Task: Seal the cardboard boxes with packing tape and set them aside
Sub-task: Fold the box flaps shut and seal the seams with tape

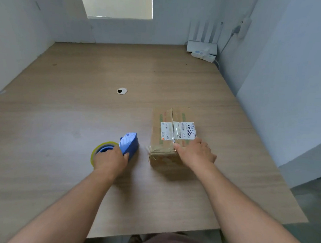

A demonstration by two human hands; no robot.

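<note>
Nearest to us, our two bare forearms reach out over the wooden table (65, 118). Our left hand (110, 159) is curled over a blue tape dispenser (129, 143), gripping it from above where it rests on the tabletop; its yellowish roll of tape (108, 143) shows just past our knuckles. Our right hand (196, 153) lies on the near end of the cardboard box (171, 136), fingers relaxed on the top and the thumb stretched along the taped centre seam, holding nothing. The box sits on the table right of the dispenser, near it but apart. Its flaps are closed, and clear tape runs over a white shipping label (177, 130) with blue handwritten digits. Farther back there is a round cable hole (122, 91) in the tabletop, and a white router (202, 46) stands in the far right corner beside a power strip (203, 56).
</note>
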